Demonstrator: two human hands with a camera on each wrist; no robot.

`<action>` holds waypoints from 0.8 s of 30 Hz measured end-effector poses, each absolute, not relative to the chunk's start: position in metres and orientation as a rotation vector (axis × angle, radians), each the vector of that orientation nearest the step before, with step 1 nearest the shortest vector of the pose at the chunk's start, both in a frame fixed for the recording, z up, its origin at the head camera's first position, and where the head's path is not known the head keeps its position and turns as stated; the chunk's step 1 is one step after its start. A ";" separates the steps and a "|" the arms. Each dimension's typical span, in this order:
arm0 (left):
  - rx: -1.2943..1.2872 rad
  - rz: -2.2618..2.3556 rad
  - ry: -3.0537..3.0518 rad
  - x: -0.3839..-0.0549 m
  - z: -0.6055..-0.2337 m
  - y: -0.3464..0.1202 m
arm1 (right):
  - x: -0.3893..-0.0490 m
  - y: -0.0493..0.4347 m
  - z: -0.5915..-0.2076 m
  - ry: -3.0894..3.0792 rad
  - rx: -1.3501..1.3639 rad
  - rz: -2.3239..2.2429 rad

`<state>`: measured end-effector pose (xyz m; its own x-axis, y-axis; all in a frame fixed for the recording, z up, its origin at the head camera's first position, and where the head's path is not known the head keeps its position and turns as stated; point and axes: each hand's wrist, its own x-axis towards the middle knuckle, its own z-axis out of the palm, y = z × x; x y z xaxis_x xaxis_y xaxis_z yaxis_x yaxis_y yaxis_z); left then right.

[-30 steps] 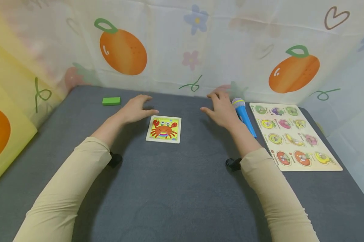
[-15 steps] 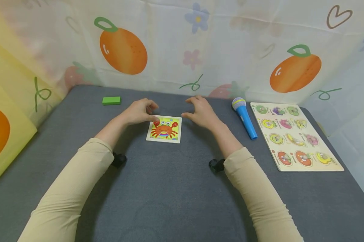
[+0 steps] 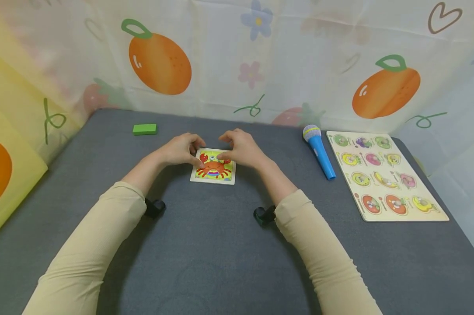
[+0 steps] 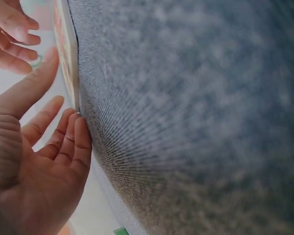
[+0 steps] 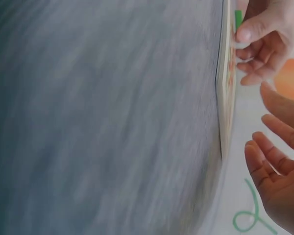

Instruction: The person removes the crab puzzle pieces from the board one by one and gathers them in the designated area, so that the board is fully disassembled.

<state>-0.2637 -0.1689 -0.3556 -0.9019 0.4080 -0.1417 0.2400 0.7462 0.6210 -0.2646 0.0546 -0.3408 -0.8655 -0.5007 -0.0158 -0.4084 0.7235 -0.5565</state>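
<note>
A small square crab puzzle (image 3: 214, 174) with a pale frame lies flat on the dark grey table. My left hand (image 3: 177, 149) is at its left side, the thumb reaching over the picture and the fingers loosely bent. In the left wrist view, this hand's fingertips come right to the edge of the puzzle (image 4: 71, 63). From the other side, my right hand (image 3: 242, 148) has its thumb over the puzzle's upper right part. The right wrist view shows the right hand (image 5: 279, 166) with spread, relaxed fingers beside the board, gripping nothing.
A green block (image 3: 144, 129) lies at the back left. To the right are a blue toy microphone (image 3: 319, 152) and a wooden fruit peg board (image 3: 386, 177). A fruit-printed cloth (image 3: 221, 57) hangs behind the table.
My right hand has moved left from beside the microphone to the puzzle. My left hand has shifted slightly right, its thumb now over the picture. The puzzle has stayed in place.
</note>
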 end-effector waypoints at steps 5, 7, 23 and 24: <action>0.505 0.901 2.667 -0.263 -0.358 -0.171 | -0.267 0.041 -0.344 2.731 -0.751 -0.839; 0.501 0.906 2.662 -0.263 -0.358 -0.172 | -0.268 0.036 -0.346 2.725 -0.761 -0.833; 0.497 0.932 2.600 -0.263 -0.359 -0.173 | -0.273 0.017 -0.351 2.663 -0.744 -0.782; 0.493 0.940 2.589 -0.263 -0.359 -0.173 | -0.273 0.017 -0.351 2.661 -0.742 -0.783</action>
<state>-0.2633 -0.1732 -0.3589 -0.8815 0.4296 -0.1960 0.2037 0.7205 0.6629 -0.2732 0.0169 -0.3512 -0.8324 -0.5434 -0.1089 -0.3977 0.7226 -0.5654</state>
